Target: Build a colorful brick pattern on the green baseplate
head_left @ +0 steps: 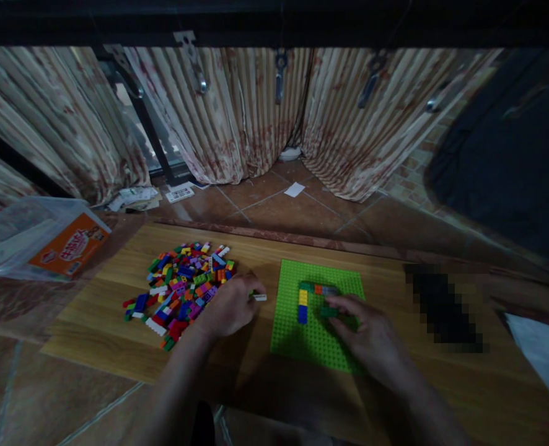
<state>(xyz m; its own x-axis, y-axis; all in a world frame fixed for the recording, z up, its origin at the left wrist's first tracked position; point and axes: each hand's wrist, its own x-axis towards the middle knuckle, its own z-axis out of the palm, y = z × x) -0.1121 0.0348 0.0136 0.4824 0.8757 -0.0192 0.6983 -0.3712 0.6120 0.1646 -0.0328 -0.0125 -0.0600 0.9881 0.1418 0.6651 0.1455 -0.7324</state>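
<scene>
My left hand point(232, 303) is closed at the right edge of a pile of mixed toy bricks point(181, 285). A small white brick point(259, 297) shows at its fingertips. Over the bright green baseplate point(288, 337), my right hand point(370, 331) pinches a dark green brick point(329, 311) between thumb and fingers. On the plate, a yellow brick point(303, 297) and a blue brick point(303, 315) form a column. A green brick point(307, 287) tops it, and an orange-red brick point(319, 289) leads right toward a greyish one, partly shaded by my fingers.
A clear plastic box point(37, 241) with an orange label stands left of the wooden board point(102, 322). A pixelated dark patch point(444, 306) covers something on the right, beside a white sheet point(541, 347). Striped curtains point(237, 118) and scattered papers point(180, 192) lie beyond.
</scene>
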